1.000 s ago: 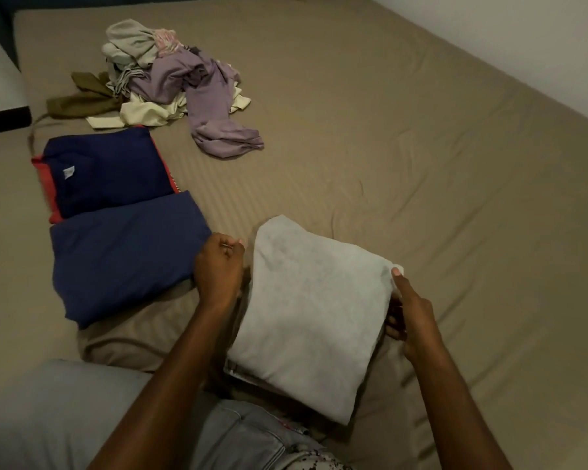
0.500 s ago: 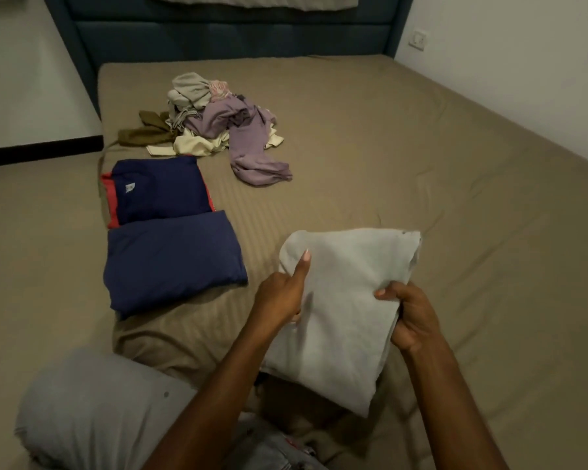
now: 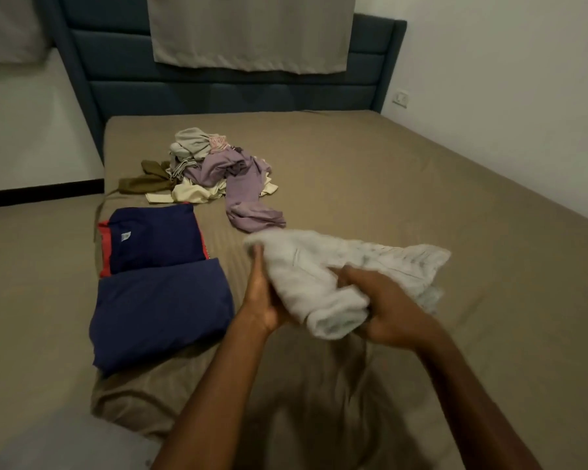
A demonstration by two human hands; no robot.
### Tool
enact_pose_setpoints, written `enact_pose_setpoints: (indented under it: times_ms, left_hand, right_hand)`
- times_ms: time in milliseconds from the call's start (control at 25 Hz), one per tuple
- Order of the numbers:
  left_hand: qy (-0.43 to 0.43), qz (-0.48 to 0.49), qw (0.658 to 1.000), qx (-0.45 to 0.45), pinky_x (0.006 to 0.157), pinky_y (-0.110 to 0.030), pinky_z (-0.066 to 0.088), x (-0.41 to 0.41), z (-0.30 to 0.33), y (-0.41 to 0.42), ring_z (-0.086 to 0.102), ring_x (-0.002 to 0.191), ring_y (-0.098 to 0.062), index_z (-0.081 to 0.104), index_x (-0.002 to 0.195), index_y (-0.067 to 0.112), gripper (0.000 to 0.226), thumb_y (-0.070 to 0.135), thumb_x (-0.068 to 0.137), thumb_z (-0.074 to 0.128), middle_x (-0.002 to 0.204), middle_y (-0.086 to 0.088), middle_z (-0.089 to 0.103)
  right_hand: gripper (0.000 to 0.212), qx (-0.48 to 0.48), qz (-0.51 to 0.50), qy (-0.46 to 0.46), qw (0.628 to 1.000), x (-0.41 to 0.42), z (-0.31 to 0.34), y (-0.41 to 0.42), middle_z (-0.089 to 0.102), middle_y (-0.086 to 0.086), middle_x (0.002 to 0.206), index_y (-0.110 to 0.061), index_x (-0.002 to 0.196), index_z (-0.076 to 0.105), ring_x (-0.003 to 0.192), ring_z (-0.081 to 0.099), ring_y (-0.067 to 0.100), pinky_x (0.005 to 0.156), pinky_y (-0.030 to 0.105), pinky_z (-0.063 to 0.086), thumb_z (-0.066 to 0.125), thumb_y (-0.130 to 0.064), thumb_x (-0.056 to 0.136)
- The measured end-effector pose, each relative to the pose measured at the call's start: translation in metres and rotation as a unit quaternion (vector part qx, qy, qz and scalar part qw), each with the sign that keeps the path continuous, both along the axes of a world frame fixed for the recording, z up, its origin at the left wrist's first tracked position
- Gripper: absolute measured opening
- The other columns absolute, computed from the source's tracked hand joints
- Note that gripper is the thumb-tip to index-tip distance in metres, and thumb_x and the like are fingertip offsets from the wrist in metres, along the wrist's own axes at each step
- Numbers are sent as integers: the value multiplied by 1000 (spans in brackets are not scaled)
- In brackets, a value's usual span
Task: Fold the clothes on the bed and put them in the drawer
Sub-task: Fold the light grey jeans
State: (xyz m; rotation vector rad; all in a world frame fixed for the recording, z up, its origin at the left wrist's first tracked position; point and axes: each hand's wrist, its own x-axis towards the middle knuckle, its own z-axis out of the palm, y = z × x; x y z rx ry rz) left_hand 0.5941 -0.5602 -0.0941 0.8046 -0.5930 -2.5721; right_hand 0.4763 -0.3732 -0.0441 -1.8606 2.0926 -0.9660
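Observation:
A folded white garment (image 3: pixel 323 266) is lifted above the tan bed (image 3: pixel 404 184), blurred by motion. My left hand (image 3: pixel 263 293) grips its left edge from below, fingers pointing up. My right hand (image 3: pixel 384 303) grips its near right part, fingers curled over the cloth. Two folded dark blue garments lie at the left: the near one (image 3: pixel 160 313) plain, the far one (image 3: pixel 153 239) with a red edge and a small label. An unfolded pile of clothes (image 3: pixel 214 167), purple, cream, grey and olive, lies farther back. No drawer is in view.
A dark blue padded headboard (image 3: pixel 218 93) stands at the far end, with a grey cloth (image 3: pixel 252 32) hanging over it. A white wall with a socket (image 3: pixel 400 97) runs along the right side. The floor lies left of the bed.
The camera has tilted up, showing the headboard. Both hands have raised the white garment and carried it forward; it is now bunched and more level instead of hanging flat.

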Motion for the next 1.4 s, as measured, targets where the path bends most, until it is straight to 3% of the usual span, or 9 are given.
enact_pose_setpoints:
  times_ms: [120, 240, 440, 600, 760, 960, 1080, 1280, 1400]
  left_hand:
    - [-176, 18, 984, -37, 93, -45, 54, 53, -90, 6, 67, 104, -26, 63, 128, 12, 51, 54, 103, 46, 101, -8, 71]
    - [-261, 28, 946, -191, 72, -37, 59, 92, -130, 24, 74, 74, -21, 70, 105, 12, 28, 38, 99, 64, 84, -6, 76]
    - [-434, 169, 675, -572, 69, -31, 47, 87, -124, 26, 62, 77, -20, 62, 95, 21, 7, 25, 96, 68, 89, 4, 64]
    - [-334, 88, 596, -725, 99, -42, 49, 24, -116, -16, 59, 118, -19, 68, 122, 22, 36, 45, 99, 53, 125, 1, 66]
    - [-426, -106, 488, -755, 124, -56, 5, -6, -153, -30, 19, 155, -24, 45, 152, 35, 74, 75, 96, 17, 163, -3, 36]
    - [-405, -99, 534, -735, 127, -50, -5, 1, -157, -25, 5, 158, -17, 36, 158, 31, 77, 74, 97, 14, 169, -3, 22]
    - [-362, -43, 619, -696, 129, -46, 11, 32, -151, 5, 1, 158, -12, 29, 161, 26, 78, 70, 97, 34, 171, 0, 14]
    - [-423, 108, 737, -516, 97, -40, 58, 83, -141, 39, 62, 120, -12, 44, 146, 33, 87, 75, 76, 73, 139, 10, 60]
    - [-431, 96, 780, -444, 88, -37, 61, 77, -140, 44, 66, 104, -6, 50, 136, 36, 94, 83, 60, 79, 125, 15, 65]
  right_hand:
    - [81, 117, -23, 145, 982, 32, -135, 5, 34, 5, 164, -16, 148, 42, 145, 41, 28, 112, 54, 40, 68, -24, 72]
    - [105, 109, -67, 34, 991, 53, -187, 24, 20, -8, 170, -15, 156, 36, 156, 22, 16, 124, 48, 22, 60, -10, 54]
    - [77, -59, -206, -18, 977, 38, -165, 26, 51, -34, 137, -22, 135, 61, 131, 45, -4, 110, 30, 37, 53, 5, 63]
    - [51, 2, -356, 27, 934, -9, -172, 17, 54, -2, 149, -17, 143, 55, 143, 43, 23, 116, 48, 33, 45, -36, 97]
    - [68, 127, -366, 39, 921, -32, -201, 16, 30, -2, 167, -33, 160, 28, 151, 33, 27, 120, 51, 32, 29, -66, 100]
    - [75, 129, -364, 13, 922, -39, -198, 17, 35, -1, 165, -35, 159, 29, 147, 40, 26, 116, 54, 37, 29, -76, 96]
    - [93, 153, -354, -18, 923, -60, -178, 6, 25, 5, 169, -39, 158, 24, 150, 32, 30, 119, 56, 31, 51, -84, 82]
    - [125, 181, -264, -54, 946, -130, -153, -63, 23, 0, 169, -27, 159, 31, 156, 18, 25, 125, 49, 22, 85, -77, 57]
    - [121, 209, -242, -165, 933, -142, -156, -82, 52, -3, 145, -30, 150, 44, 136, 50, 24, 107, 37, 41, 87, -78, 47]
